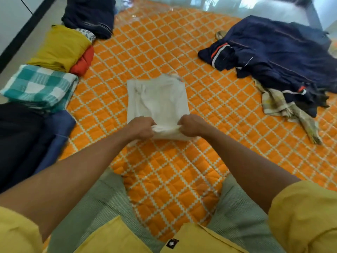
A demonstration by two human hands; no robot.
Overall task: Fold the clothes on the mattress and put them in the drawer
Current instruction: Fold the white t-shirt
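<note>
Head view: a white garment (157,99) lies in the middle of an orange quilted mattress (164,170), folded into a rough rectangle, its cloth creased and a hint of coloured trim showing at the far right corner. Its long axis runs away from the person, the far edge flat on the mattress and the near edge bunched and lifted. The left hand (141,127) and right hand (191,125) each grip that near edge, fingers curled around the gathered cloth, the two hands close together with a short stretch of fabric between them. Both bare arms reach forward from yellow sleeves (302,214); the person's green-clad knees (94,203) rest on the mattress at the near edge. Along the left side sits a row of folded items: a teal checked cloth (39,85), a mustard piece (61,47) touching a red one (83,61), a navy bundle (91,15) farther back and dark clothes (27,139) nearest the person. Well apart to the right lies an unfolded heap of navy garments (273,55) with orange and white trim, partly covering a pale checked cloth (284,110) that trails towards the near right.
</note>
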